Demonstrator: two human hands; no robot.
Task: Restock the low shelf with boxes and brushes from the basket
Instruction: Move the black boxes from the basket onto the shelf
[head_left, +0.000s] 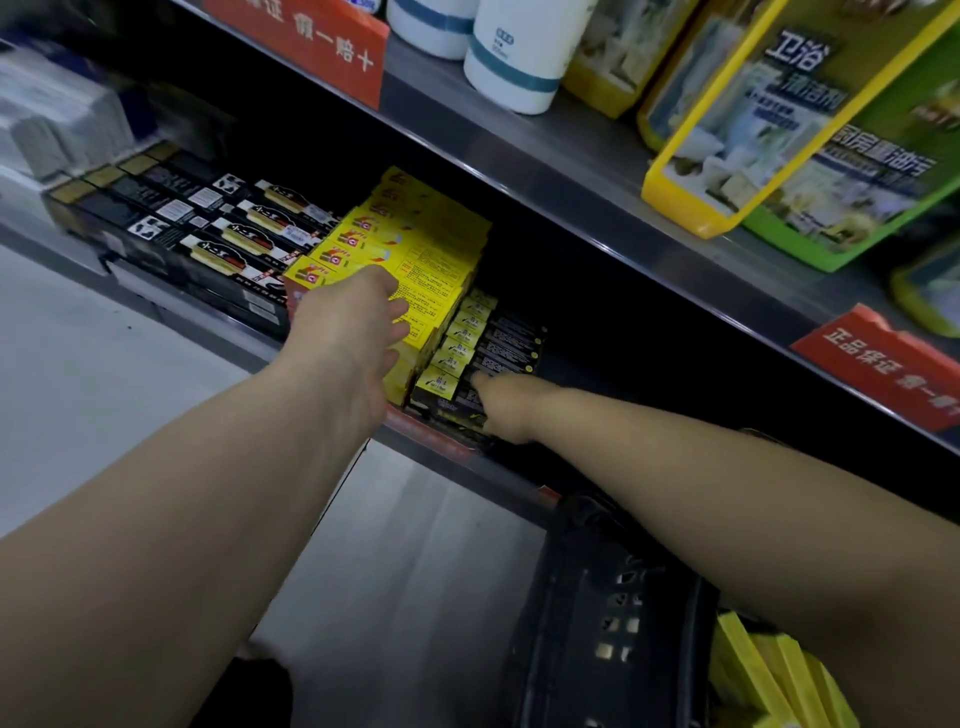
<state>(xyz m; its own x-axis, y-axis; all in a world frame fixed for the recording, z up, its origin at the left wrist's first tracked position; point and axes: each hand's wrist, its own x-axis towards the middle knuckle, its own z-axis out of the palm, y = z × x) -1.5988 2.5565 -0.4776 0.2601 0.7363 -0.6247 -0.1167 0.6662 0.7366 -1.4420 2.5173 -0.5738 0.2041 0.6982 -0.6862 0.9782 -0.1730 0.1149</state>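
Both my arms reach into the low shelf (457, 457). My left hand (353, 338) lies flat with fingers spread against the stack of yellow boxes (436, 260) in the shelf's middle. My right hand (501, 408) touches the front box of a row of small black-and-yellow boxes (467, 358) just right of the yellow stack; its fingers are partly hidden, so I cannot see whether they grip it. The dark basket (597, 613) stands on the floor at the lower right, with more yellow boxes (769, 670) inside it.
Black boxes (208, 228) fill the shelf's left part. Beyond my right hand the shelf is dark. The shelf above holds white bottles (519, 57) and yellow and green cleaner bottles (810, 135), with red signs (311, 47) on its edge. Grey floor lies at left.
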